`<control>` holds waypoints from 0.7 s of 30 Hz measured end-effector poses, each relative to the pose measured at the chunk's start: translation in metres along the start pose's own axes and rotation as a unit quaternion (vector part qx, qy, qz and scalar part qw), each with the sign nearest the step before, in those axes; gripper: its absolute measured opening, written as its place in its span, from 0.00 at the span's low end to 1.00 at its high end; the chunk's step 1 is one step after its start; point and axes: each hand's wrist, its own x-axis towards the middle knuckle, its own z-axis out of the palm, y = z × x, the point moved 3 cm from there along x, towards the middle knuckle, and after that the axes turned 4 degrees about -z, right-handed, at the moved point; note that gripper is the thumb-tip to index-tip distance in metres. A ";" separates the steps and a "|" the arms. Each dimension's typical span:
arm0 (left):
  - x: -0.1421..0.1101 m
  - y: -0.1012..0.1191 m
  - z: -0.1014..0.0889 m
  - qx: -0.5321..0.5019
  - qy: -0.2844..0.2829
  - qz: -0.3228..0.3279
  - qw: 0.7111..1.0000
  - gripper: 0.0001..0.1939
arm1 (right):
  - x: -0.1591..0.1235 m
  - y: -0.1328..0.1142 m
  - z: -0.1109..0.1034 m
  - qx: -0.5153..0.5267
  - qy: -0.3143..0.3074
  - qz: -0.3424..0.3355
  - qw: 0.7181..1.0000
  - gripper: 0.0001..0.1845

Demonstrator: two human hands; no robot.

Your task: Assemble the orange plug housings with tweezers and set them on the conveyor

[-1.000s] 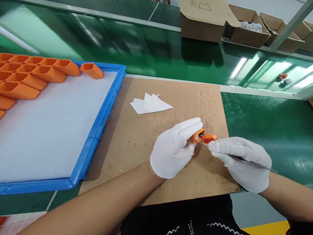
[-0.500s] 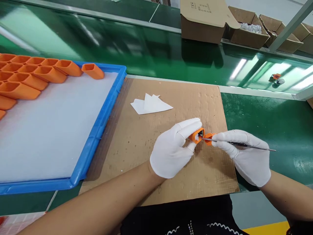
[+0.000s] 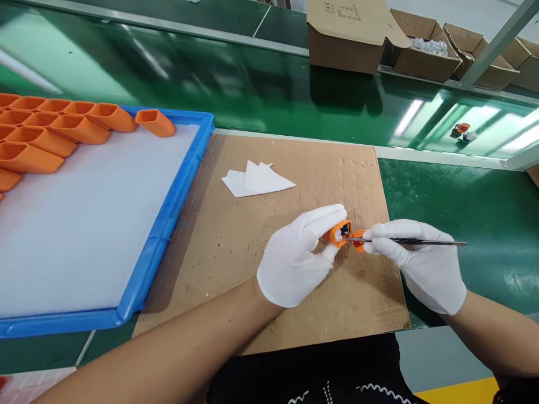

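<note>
My left hand [image 3: 297, 255], in a white glove, is closed around an orange plastic housing [image 3: 334, 233] above the cardboard sheet. The housing's open end faces right, showing dark and green parts and something white inside. In my right hand [image 3: 425, 261], also gloved, a thin dark metal tool [image 3: 429, 242], seemingly tweezers, is pinched between thumb and fingers. Its tip reaches the lower edge of the housing's opening. A small orange end piece [image 3: 358, 240] sits between the two hands, partly behind the tool; whether fingers touch it I cannot tell.
Folded white paper [image 3: 257, 179] lies on the cardboard sheet [image 3: 236, 241]. To the left, a blue-rimmed tray [image 3: 158, 247] bears several orange housings [image 3: 78, 128]. Beyond runs a green belt [image 3: 261, 95] carrying a small orange-and-white item [image 3: 463, 129]. Cardboard boxes [image 3: 345, 47] stand at the back.
The tool's rear end has swung upward, so it lies nearly level, its tip still at the housing. The small item on the green belt has shifted left. My left hand keeps its hold.
</note>
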 end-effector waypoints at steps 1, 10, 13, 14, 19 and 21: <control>0.000 0.000 0.000 0.001 -0.001 0.001 1.000 0.23 | 0.000 0.000 0.000 0.000 -0.002 0.006 1.000 0.10; -0.001 0.000 0.000 0.004 -0.003 0.002 1.000 0.22 | 0.000 -0.006 -0.002 -0.066 -0.047 -0.079 0.994 0.13; -0.002 -0.001 0.000 0.007 -0.001 -0.009 1.000 0.23 | 0.001 -0.007 -0.002 -0.081 -0.039 -0.092 0.992 0.13; -0.002 -0.001 0.000 0.007 -0.002 -0.010 1.000 0.23 | 0.001 -0.006 -0.002 -0.084 -0.038 -0.093 0.991 0.13; -0.001 0.000 0.001 0.002 -0.011 -0.021 1.000 0.21 | 0.001 -0.008 -0.003 -0.076 -0.035 -0.103 0.991 0.14; 0.000 0.001 0.001 0.004 -0.014 -0.030 0.999 0.20 | 0.000 -0.009 -0.005 -0.062 -0.015 -0.104 0.993 0.14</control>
